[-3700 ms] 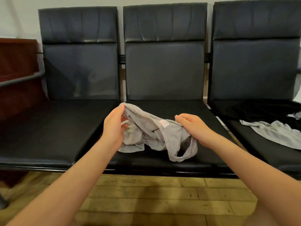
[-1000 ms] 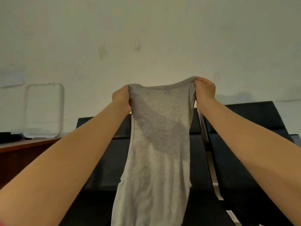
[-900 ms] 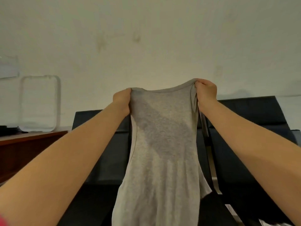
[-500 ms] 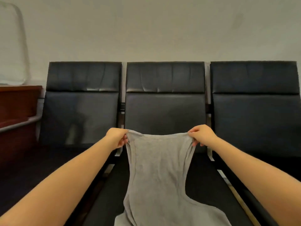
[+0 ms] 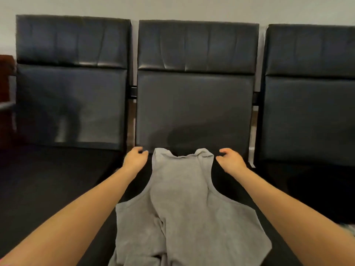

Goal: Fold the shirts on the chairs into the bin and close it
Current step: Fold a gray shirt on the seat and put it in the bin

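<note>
A grey sleeveless shirt [image 5: 184, 214] lies spread on the seat of the middle black chair [image 5: 194, 104], neck end toward the backrest, with a lengthwise wrinkle down its middle. My left hand [image 5: 135, 159] hovers just left of the left shoulder strap, fingers loosely curled and holding nothing. My right hand [image 5: 231, 160] hovers just right of the right strap, also loosely curled and empty. Neither hand touches the shirt. No bin is in view.
A black chair [image 5: 71, 104] stands to the left and another [image 5: 309, 116] to the right, in one row against a pale wall. A reddish wooden piece of furniture [image 5: 5, 96] is at the far left edge. A bit of light cloth [image 5: 350, 228] shows at the right edge.
Both hands lowered the grey shirt onto the middle seat and let go of its shoulders. The hands now sit slightly apart from the straps. My view tilted down.
</note>
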